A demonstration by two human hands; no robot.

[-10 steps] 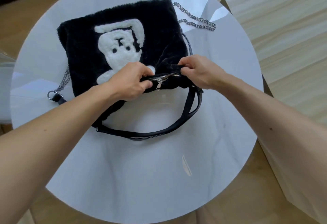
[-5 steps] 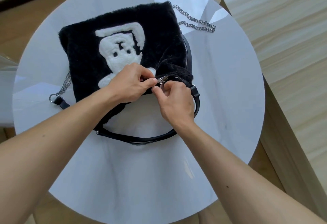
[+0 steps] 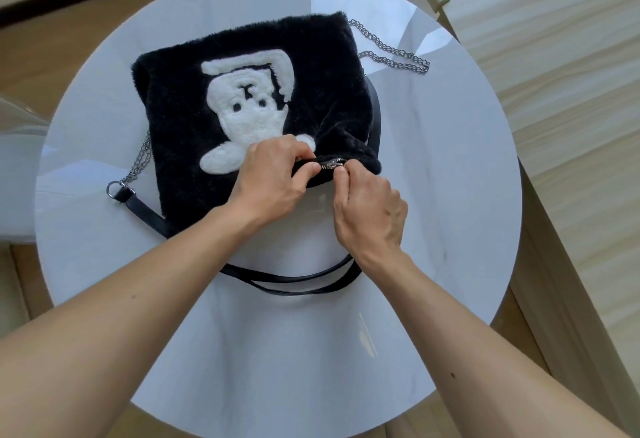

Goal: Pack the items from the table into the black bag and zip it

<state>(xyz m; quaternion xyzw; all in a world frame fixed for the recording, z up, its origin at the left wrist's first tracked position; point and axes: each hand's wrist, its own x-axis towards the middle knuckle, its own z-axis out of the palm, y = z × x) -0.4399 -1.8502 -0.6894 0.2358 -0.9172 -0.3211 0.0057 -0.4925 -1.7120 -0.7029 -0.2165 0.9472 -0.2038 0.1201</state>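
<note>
A fluffy black bag (image 3: 180,91) with a white bear figure lies flat on the round white table (image 3: 450,195), its zipped edge nearest me. My left hand (image 3: 273,178) pinches that edge just left of the silver zipper slider (image 3: 332,164). My right hand (image 3: 370,216) has thumb and forefinger closed on the slider's pull. A short run of zipper teeth shows right of the slider. No loose items lie on the table.
The bag's black leather strap (image 3: 298,280) loops across the table in front of my wrists. Silver chain (image 3: 391,56) trails off the bag's far right corner, and more chain with a ring (image 3: 135,174) at the left. A wooden surface (image 3: 554,91) stands close on the right.
My right hand left the bag's right end, came in toward the left hand and took the zipper pull. The slider now sits a little further right.
</note>
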